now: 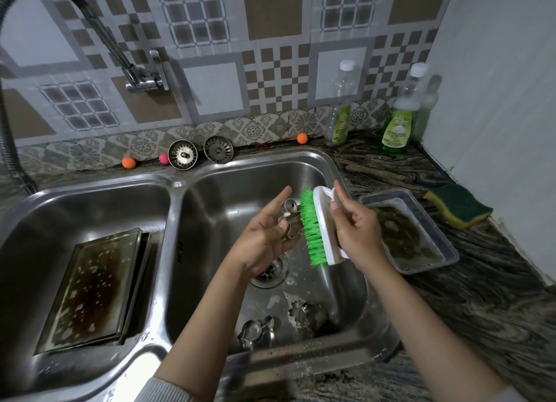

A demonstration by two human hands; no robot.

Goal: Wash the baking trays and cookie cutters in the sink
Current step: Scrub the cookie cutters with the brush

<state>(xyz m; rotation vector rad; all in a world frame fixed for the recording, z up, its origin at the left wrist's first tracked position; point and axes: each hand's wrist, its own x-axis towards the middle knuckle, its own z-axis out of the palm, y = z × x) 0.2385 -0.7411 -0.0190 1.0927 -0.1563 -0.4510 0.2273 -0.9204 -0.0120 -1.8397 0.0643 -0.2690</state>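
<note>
Left hand over right basin, thumb pinching metal cookie cutter against palm, forefinger stretched out. Right hand curled round handle of white scrub brush, green bristles touching cutter. Two more cutters on basin floor near drain. Soapy baking trays lie in left basin. Plastic tub and sponge on counter at right.

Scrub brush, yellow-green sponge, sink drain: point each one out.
scrub brush [313,230], head view, on the green bristles.
yellow-green sponge [458,206], head view, on its dark green top face.
sink drain [269,273], head view, on the metal strainer in the right basin.
</note>
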